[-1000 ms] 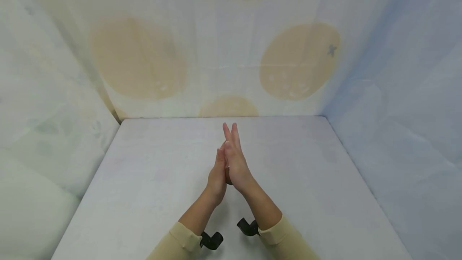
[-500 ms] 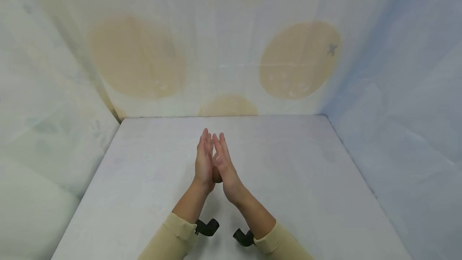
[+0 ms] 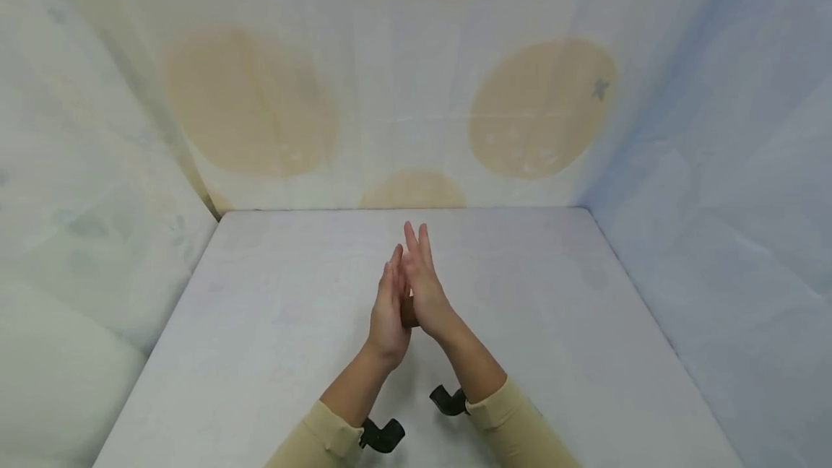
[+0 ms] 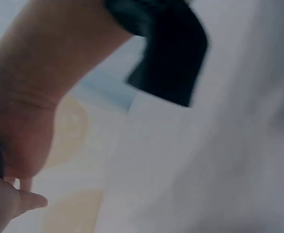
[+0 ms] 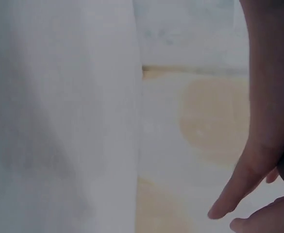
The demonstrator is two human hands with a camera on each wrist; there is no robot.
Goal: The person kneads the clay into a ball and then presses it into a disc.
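While my palms press together above the middle of the bench (image 3: 260, 352), a small brown lump (image 3: 408, 311) sits squeezed between them, only a sliver of it showing at the heels of my hands. My left hand (image 3: 388, 313) keeps its fingers straight and flat against the lump; my right hand (image 3: 425, 287) does the same, its fingertips reaching a little farther toward the back curtain (image 3: 390, 92). Neither hand curls around the lump. Both hands sit well away from every edge: the bench's far edge meets the spotted curtain beyond my fingertips, the left edge runs along a pale drape (image 3: 84, 237), and the right edge along a blue one (image 3: 728, 237). Bare bench surface spreads wide on either side of my forearms.
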